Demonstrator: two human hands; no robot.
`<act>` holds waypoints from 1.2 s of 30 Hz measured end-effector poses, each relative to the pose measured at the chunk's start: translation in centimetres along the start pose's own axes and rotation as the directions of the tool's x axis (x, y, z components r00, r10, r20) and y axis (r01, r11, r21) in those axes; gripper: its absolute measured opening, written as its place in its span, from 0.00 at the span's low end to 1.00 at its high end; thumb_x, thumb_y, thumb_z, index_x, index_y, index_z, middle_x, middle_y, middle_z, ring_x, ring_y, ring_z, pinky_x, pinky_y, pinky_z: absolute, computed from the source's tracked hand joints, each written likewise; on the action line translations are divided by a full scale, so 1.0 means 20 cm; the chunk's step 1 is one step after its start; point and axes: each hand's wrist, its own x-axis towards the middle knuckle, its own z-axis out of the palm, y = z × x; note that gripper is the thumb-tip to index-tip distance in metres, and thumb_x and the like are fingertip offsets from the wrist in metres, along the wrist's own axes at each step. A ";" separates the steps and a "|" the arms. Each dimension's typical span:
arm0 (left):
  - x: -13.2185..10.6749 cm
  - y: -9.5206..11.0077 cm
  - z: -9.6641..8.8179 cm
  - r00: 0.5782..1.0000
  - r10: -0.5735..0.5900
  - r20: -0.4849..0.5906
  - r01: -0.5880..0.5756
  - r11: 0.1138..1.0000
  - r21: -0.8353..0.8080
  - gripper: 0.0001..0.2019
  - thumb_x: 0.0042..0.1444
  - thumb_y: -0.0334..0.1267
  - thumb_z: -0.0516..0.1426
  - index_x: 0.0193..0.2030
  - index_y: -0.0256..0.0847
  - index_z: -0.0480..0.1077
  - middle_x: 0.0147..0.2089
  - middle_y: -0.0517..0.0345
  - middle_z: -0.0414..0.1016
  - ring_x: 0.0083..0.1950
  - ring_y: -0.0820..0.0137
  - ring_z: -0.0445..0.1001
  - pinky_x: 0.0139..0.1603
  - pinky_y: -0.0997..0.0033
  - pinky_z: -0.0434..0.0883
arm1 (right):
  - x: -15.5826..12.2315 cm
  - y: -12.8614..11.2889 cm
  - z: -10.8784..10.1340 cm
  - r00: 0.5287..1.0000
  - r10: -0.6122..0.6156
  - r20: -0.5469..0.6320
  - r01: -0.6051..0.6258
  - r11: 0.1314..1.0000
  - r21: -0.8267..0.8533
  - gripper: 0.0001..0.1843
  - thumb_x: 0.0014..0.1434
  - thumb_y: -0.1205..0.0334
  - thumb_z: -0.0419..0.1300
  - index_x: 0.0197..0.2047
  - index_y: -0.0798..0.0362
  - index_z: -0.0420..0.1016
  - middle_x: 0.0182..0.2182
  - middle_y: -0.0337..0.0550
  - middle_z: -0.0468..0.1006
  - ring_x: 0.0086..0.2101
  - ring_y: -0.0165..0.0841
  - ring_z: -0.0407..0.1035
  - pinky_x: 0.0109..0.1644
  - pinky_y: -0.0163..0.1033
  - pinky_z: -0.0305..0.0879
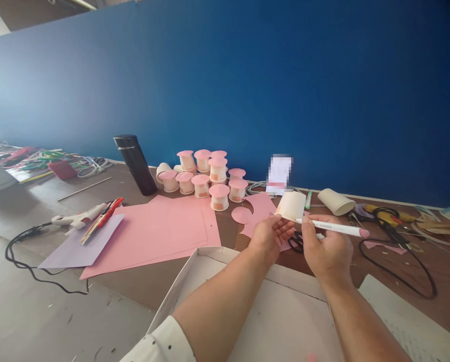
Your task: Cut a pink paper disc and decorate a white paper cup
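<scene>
My left hand (272,239) holds a white paper cup (293,206) upside down, fingers closed around its rim side. A patch of orange-brown shows on the cup's left side. In my right hand (328,249) is a white marker pen (334,228) with a pink end pointing right; its other end meets the cup near the rim. Several finished-looking cups with pink round paper tops (219,191) stand grouped at the back, some stacked, with windows and doors drawn on them. Below my forearms lies a shallow white box lid (281,311).
Pink paper sheets (160,226), a lilac sheet (85,246), a red utility knife (103,220) and a white glue gun (81,216) lie left. A black flask (136,165) stands behind them. Right are a tipped cup (336,202), a green marker (308,199) and a black cable (432,281).
</scene>
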 end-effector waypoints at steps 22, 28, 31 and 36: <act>-0.01 0.01 0.01 1.000 -0.017 -0.010 0.017 1.000 0.011 0.08 0.58 0.29 0.52 0.32 0.30 0.71 0.29 0.50 0.74 0.32 0.73 0.76 0.34 0.78 0.73 | 0.00 0.00 0.00 0.998 -0.038 -0.045 0.039 0.999 0.011 0.13 0.58 0.52 0.57 0.35 0.54 0.74 0.32 0.48 0.78 0.35 0.39 0.72 0.41 0.42 0.67; -0.01 0.01 0.00 1.000 -0.008 -0.015 0.008 1.000 -0.004 0.07 0.57 0.29 0.52 0.32 0.30 0.71 0.30 0.49 0.74 0.32 0.72 0.76 0.34 0.77 0.73 | 0.00 0.01 0.00 0.999 -0.017 -0.033 0.017 1.000 -0.014 0.14 0.58 0.51 0.56 0.36 0.54 0.74 0.33 0.49 0.78 0.34 0.39 0.72 0.40 0.42 0.66; -0.01 0.01 0.00 1.000 -0.011 -0.017 0.011 1.000 -0.006 0.08 0.57 0.29 0.52 0.32 0.29 0.71 0.29 0.49 0.74 0.31 0.73 0.76 0.34 0.78 0.73 | 0.00 0.02 0.01 1.000 -0.012 -0.017 0.012 1.000 -0.015 0.13 0.57 0.51 0.57 0.35 0.54 0.73 0.33 0.49 0.78 0.32 0.38 0.71 0.39 0.41 0.66; 0.00 0.01 0.00 1.000 -0.009 -0.016 0.009 1.000 -0.011 0.08 0.57 0.29 0.52 0.32 0.29 0.71 0.29 0.49 0.74 0.31 0.73 0.76 0.34 0.77 0.74 | 0.00 0.02 0.01 1.000 -0.017 -0.013 0.016 1.000 -0.017 0.13 0.57 0.52 0.57 0.34 0.53 0.73 0.32 0.48 0.78 0.33 0.39 0.72 0.39 0.41 0.66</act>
